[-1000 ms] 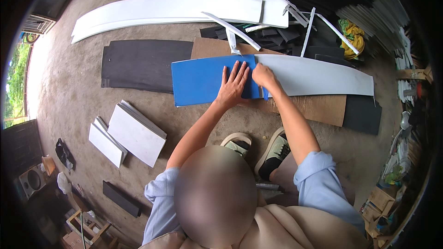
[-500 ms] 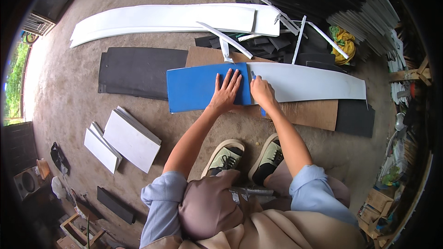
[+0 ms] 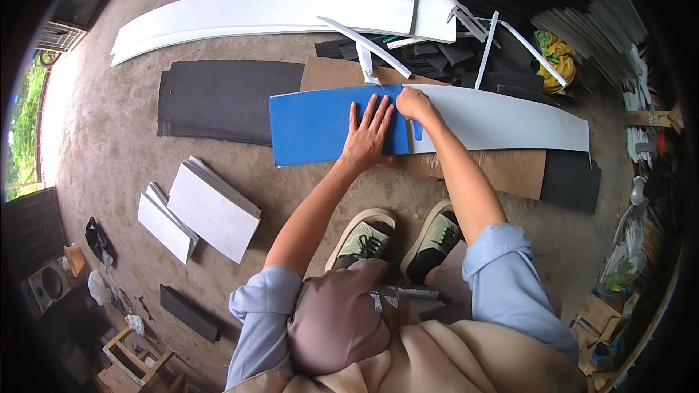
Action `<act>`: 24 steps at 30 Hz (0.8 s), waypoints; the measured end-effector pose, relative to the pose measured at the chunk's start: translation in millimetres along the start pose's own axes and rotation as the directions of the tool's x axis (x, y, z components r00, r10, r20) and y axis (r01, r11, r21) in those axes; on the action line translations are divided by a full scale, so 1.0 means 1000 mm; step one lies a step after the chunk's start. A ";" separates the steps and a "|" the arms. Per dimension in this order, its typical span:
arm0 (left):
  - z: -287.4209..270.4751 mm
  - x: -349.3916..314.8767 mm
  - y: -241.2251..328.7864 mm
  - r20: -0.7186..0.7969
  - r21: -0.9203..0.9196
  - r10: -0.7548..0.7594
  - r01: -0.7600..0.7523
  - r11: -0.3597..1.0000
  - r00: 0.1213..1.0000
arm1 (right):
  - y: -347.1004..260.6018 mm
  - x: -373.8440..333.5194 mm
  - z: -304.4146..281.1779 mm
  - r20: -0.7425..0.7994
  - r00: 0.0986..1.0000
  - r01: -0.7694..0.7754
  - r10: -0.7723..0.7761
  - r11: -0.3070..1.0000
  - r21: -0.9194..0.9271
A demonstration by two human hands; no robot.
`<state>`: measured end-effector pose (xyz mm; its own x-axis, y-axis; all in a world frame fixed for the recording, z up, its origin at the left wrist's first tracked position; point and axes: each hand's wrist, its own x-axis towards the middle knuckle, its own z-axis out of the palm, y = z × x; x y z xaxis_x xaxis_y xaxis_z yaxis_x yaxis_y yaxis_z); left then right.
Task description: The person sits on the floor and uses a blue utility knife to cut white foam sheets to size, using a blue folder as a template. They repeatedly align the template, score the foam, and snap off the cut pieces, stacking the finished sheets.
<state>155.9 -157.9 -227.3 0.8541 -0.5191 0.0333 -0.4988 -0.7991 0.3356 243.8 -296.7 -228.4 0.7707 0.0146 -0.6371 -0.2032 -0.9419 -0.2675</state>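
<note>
A blue rectangular sheet (image 3: 309,127) lies over the left end of a long white foam strip (image 3: 510,122). My left hand (image 3: 367,131) is spread flat on the blue sheet near its right edge, pressing on it. My right hand (image 3: 416,104) is closed round a blue-handled cutter (image 3: 418,131), at the far end of that edge where blue meets white. The handle shows below the fist; the blade is hidden. Under the white strip is a brown board (image 3: 502,171), and dark sheets lie at both its ends.
A long white sheet pile (image 3: 255,14) lies beyond. White offcut strips (image 3: 368,47) rest on black scraps beside a yellow cloth (image 3: 555,58). Two stacks of cut white pieces (image 3: 215,209) sit at the near left. A black block (image 3: 189,313) lies closer. My shoes (image 3: 362,240) stand before the board.
My right hand has slid away from me with the cutter, along the right edge of the blue sheet. My left hand stays flat on the sheet. The view has shifted slightly.
</note>
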 end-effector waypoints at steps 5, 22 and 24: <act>0.004 -0.005 -0.009 -0.025 -0.001 -0.038 0.038 0.999 0.999 | 0.032 -0.097 0.075 -0.117 0.993 0.015 -0.005 0.997 0.082; -0.002 0.000 -0.005 0.026 0.053 -0.024 0.022 0.998 0.999 | 0.028 -0.093 -0.007 -0.137 0.981 0.135 -0.140 0.990 -0.044; -0.003 -0.001 -0.004 0.022 0.043 -0.031 0.030 0.999 0.999 | 0.012 -0.069 -0.016 -0.245 0.966 0.098 -0.084 0.994 0.045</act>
<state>157.7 -153.1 -225.4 0.8656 -0.5007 0.0018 -0.4788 -0.8267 0.2956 197.8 -314.8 -175.7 0.9095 0.0106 -0.4156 -0.1540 -0.9199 -0.3606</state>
